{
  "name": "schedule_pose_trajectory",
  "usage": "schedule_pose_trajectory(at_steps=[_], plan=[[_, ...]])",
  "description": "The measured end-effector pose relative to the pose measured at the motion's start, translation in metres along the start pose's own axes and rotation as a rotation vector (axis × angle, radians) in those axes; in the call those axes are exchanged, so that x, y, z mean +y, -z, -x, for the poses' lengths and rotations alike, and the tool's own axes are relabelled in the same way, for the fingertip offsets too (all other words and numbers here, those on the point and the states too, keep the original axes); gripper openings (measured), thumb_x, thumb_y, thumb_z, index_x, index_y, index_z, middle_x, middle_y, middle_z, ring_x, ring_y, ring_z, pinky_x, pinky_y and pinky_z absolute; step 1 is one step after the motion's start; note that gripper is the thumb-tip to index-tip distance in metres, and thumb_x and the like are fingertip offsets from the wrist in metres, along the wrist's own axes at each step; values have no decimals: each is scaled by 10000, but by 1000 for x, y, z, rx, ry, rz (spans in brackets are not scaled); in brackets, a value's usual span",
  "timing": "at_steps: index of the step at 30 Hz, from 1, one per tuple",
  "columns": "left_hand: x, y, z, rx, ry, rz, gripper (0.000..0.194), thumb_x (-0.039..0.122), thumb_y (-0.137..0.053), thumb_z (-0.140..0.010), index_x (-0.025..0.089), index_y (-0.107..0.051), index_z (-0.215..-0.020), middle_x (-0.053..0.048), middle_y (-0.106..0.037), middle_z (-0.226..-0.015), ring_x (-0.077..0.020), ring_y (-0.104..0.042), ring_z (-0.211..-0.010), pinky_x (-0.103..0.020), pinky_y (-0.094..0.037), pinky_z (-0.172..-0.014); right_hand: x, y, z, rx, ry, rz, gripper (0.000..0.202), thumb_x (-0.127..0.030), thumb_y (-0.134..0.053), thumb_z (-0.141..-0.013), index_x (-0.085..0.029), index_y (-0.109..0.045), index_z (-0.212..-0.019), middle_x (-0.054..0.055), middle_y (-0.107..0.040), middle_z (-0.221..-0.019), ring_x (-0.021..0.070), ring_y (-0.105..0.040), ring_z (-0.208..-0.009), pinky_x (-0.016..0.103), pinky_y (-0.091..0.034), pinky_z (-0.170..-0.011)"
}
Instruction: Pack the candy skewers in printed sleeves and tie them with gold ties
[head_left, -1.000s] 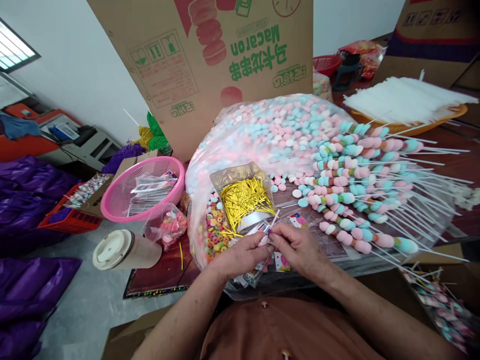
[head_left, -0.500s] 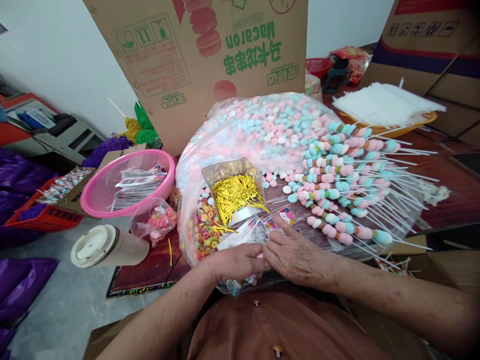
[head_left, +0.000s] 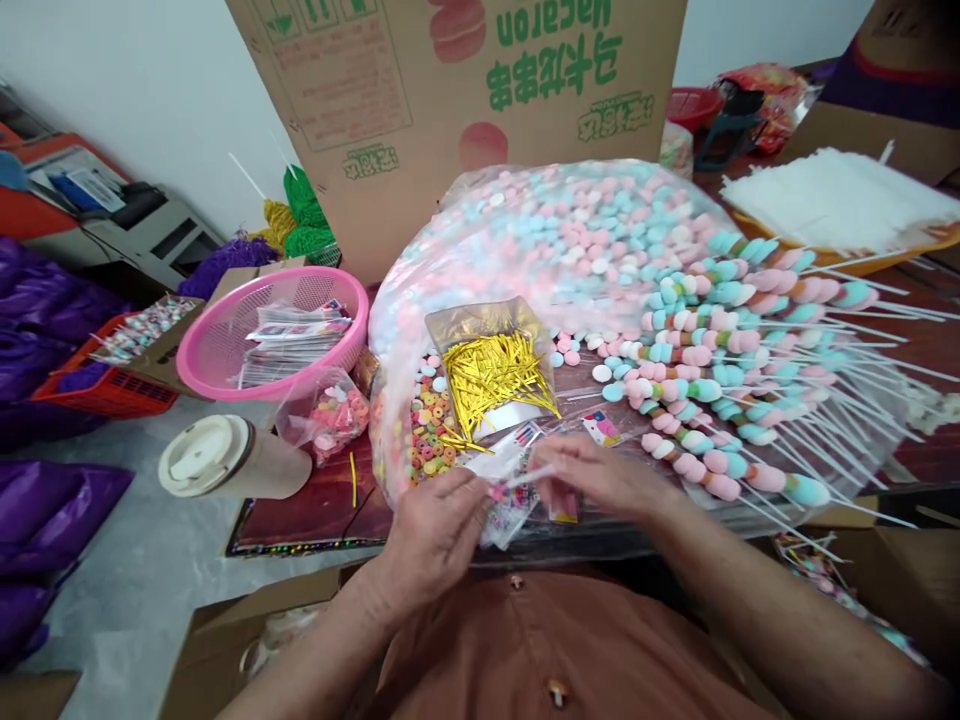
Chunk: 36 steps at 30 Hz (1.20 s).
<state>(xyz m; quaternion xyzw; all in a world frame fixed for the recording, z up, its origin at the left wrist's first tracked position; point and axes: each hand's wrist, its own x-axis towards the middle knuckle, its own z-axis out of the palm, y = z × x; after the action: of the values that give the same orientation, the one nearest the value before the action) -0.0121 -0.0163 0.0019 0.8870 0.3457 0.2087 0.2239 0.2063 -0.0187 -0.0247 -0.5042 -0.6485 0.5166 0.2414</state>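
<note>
Head view: near the hands [head_left: 439, 525], an open pouch [head_left: 480, 322] holds gold strips [head_left: 495, 378].

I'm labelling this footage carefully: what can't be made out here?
In the head view:
Right hand: motion blur obscures whether it grips the white stick.
Left hand: its own back hides the palm.
Cup: the lid hides any contents.
Macaron carton: upper picture edge cuts off its top.
Packets in the pink basket: print too small.
</note>
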Motion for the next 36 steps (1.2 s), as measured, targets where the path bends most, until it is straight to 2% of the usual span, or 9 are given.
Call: schedule_pose_trajectory(at_steps=[3, 6, 9, 13, 22, 25, 28, 32, 36], plan=[[-9, -4, 3, 232, 438, 386, 181, 268, -516, -813, 168, -666, -814, -38, -624, -724, -145, -569, -695, -255, -457, -652, 2, 23, -37, 370, -47, 542, 265, -262, -352, -870, -155, -573, -771, 71, -616, -804, 179, -552, -816, 288, -404, -736], [-12, -14, -1, 467, 804, 798, 186, 324, -629, -691, 166, -686, -770, -2, -616, -638, -134, -561, -590, -251, -455, -575, 5, 24, -66, 396, -53, 769, 187, -191, -460, -806, -129, -618, -726, 125, -615, -854, 231, -519, -899, 321, -375, -783], [-14, -21, -6, 584, 963, 1072, 210, 321, -696, -577, 165, -686, -718, 18, -614, -596, -120, -547, -511, -243, -441, -516, 6, 16, -77, 382, -55, 878, 220, -176, -438, -824, -124, -645, -770, 133, -614, -854, 229, -513, -887, 315, -373, -772], [-16, -22, -11, 625, 1020, 1185, 217, 288, -717, -528, 169, -680, -706, 31, -600, -543, -122, -548, -479, -242, -430, -481, 5, 17, -79, 385, -46, 965, 261, -185, -398, -854, -134, -654, -863, 125, -607, -906, 219, -511, -888, 303, -369, -759], [-15, -16, -19, 622, 1035, 1231, 197, 273, -721, -520, 152, -641, -652, 40, -583, -529, -96, -522, -439, -204, -385, -433, 0, 28, -85, 354, 103, 979, 246, -161, -422, -849, -138, -657, -781, 111, -645, -867, 217, -532, -887, 307, -374, -765], [-15, -16, -21, 616, 1026, 1224, 194, 277, -721, -527, 155, -641, -654, 42, -575, -521, -95, -514, -432, -207, -387, -433, -13, 19, -63, 403, 272, 756, 221, -221, -421, -871, -174, -632, -822, 67, -654, -861, 187, -556, -843, 303, -393, -775], [-14, -18, -27, 600, 987, 1234, 148, 265, -699, -548, 158, -636, -628, 49, -554, -500, -90, -502, -430, -211, -396, -446, -31, -1, -42, 399, 369, 368, 191, -244, -407, -879, -197, -583, -822, 8, -618, -689, 134, -551, -638, 241, -420, -622], [-13, -19, -31, 585, 945, 1201, 137, 260, -685, -558, 150, -629, -619, 45, -563, -525, -87, -506, -438, -211, -400, -445, -37, -5, -34, 471, 309, 296, 168, -244, -399, -873, -190, -552, -829, 10, -607, -690, 129, -553, -636, 218, -421, -594], [-14, -18, -28, 625, 1027, 1191, 211, 271, -712, -522, 157, -619, -672, 44, -574, -521, -103, -522, -418, -219, -399, -420, -23, 23, -47, 500, 19, 748, 192, -191, -408, -846, -157, -597, -836, 97, -636, -877, 204, -573, -852, 280, -413, -713]])
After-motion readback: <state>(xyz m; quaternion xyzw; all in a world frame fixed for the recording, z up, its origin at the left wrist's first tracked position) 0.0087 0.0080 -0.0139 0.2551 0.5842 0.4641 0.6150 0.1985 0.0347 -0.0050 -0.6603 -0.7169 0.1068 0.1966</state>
